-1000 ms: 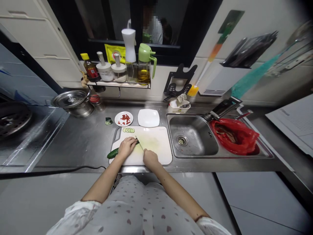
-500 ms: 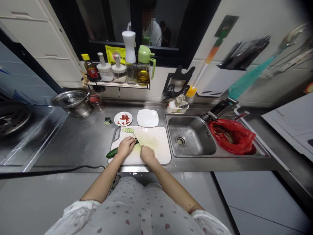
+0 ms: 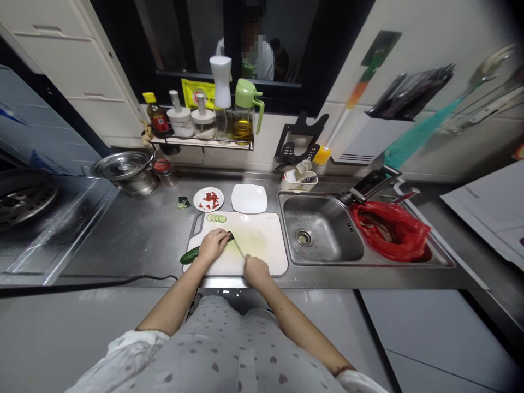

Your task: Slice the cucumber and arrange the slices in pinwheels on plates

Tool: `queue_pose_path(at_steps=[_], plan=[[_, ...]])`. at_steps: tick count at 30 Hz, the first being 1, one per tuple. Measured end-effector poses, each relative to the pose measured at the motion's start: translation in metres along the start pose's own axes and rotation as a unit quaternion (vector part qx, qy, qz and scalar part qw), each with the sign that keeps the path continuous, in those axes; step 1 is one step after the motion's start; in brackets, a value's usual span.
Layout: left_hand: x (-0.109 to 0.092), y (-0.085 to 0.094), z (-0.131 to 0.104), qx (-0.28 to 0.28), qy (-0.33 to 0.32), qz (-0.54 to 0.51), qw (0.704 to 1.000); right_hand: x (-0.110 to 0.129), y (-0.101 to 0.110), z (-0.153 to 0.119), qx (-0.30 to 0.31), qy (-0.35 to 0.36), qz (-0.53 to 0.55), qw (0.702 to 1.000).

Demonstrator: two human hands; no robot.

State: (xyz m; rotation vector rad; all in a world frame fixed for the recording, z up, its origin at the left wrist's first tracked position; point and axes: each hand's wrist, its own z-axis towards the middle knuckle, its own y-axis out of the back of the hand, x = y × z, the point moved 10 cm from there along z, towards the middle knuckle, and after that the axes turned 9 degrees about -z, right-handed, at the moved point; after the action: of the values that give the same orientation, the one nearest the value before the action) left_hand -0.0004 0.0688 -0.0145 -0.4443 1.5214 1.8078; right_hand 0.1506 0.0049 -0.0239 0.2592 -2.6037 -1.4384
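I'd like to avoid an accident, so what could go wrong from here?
The left hand holds the cucumber close to the knife in the right hand, so a slip might nick it. The cut slices lie near the far edge of the cutting board and could get knocked off.

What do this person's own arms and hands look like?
The left grip and right grip are plain human hands, with no gloves showing. Above the bare forearms come pale, loose sleeves, and the whitish garment is patterned with small dark hearts.
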Motion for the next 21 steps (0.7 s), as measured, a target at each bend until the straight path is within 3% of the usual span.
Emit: queue_pose_path(at_steps=[21], plan=[[0.004, -0.001, -0.001, -0.004, -0.003, 0.008, 1.0, -0.013, -0.007, -0.019, 0.004, -0.006, 0.002, 1.0]])
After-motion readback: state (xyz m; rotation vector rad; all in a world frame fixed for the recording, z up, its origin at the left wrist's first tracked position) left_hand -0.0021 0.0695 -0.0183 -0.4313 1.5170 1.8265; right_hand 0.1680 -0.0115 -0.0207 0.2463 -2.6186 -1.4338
